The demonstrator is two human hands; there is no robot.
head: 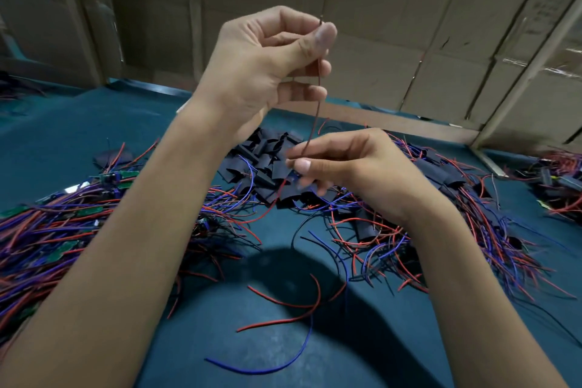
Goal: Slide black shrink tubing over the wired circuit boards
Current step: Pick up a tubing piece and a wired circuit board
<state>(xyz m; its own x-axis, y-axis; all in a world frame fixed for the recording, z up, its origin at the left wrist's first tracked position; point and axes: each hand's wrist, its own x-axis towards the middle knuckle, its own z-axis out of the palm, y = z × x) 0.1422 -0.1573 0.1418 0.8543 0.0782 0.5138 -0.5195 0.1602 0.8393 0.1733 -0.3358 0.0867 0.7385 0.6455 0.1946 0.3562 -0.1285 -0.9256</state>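
Grip: left hand (264, 66) pinches wire (316, 110) near its top; right hand (343, 161) pinches it lower.
Handling: light, limp; likely slips; hold close to the end.
Tubing: black shrink tubing (267, 167) heaped on table (63, 135) beneath.
Boards: wired circuit boards (63, 220) piled left.

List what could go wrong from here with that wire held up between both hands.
1. The left hand pinches the wire only near its top end, so a tug from the right hand might pull it free.
2. The view is blurred at the right fingertips; no tubing or board is plainly on the wire, so the board may still be snagged in the loose wires below.
3. Lifting could drag tubing pieces off their pile.
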